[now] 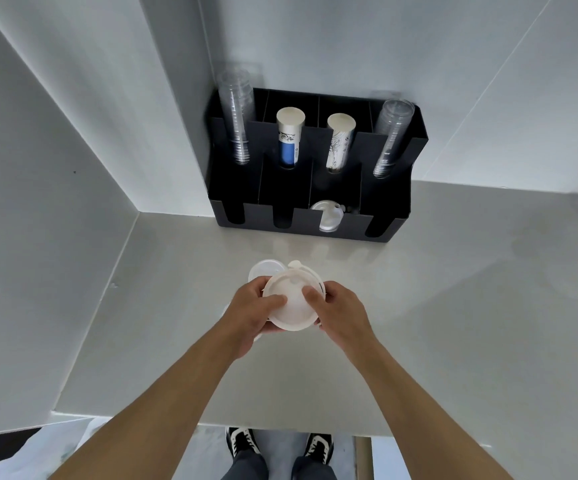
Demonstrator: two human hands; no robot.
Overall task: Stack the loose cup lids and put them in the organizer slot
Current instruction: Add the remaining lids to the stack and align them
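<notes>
A stack of white cup lids [292, 303] is held above the grey counter between my left hand [251, 315] and my right hand [339, 311], thumbs pressed on the top lid. Another loose white lid [263, 270] lies on the counter just behind my left hand, partly hidden by the stack. The black organizer [381, 199] stands against the back wall. Its third front slot from the left holds lids [327, 216]. The other front slots look dark and I cannot tell what is in them.
The organizer's rear slots hold clear plastic cups [235, 123] at left, two paper cup stacks [289, 140] in the middle and clear cups [391, 136] at right. White walls close the left and back. The counter [454, 323] front edge is near my feet.
</notes>
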